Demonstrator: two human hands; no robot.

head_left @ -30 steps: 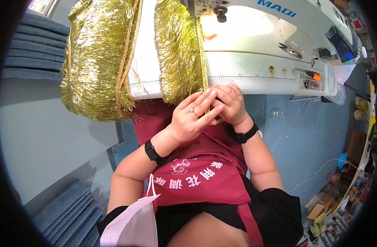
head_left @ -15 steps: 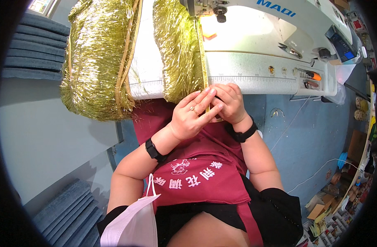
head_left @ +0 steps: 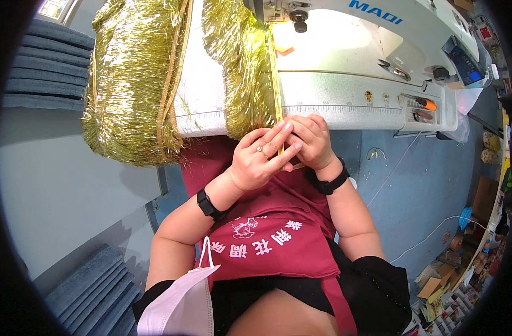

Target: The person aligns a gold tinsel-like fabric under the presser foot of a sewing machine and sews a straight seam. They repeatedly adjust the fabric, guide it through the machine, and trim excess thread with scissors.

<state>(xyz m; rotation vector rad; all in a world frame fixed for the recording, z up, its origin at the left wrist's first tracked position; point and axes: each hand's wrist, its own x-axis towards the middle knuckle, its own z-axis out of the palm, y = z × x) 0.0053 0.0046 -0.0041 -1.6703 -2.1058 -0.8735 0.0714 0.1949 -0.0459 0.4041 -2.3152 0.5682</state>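
Note:
At the front edge of the sewing machine bed, my left hand (head_left: 259, 158) and my right hand (head_left: 313, 143) meet with fingertips touching. Both are closed on the narrow gold band (head_left: 277, 92), which edges a strip of shiny gold-green tinsel fringe (head_left: 246, 78). The band runs straight back from my fingers toward the needle area under the sewing machine head (head_left: 287, 14). Loose fringe spreads left of the band, over the machine bed. Below my hands, a short end of the band shows; my fingers hide the exact pinch.
A large bundle of tinsel fringe (head_left: 130, 84) lies left on the machine bed (head_left: 345, 101). Thread snips (head_left: 394, 69) rest behind, and an orange-handled screwdriver (head_left: 425, 103) sits in the right tray. Grey-blue folded stacks (head_left: 46, 67) stand far left. A white mask (head_left: 177, 297) hangs low in view.
The loose fringe between the bundle and the band has shifted and bunched slightly right at its near end. My hands have stayed in nearly the same place.

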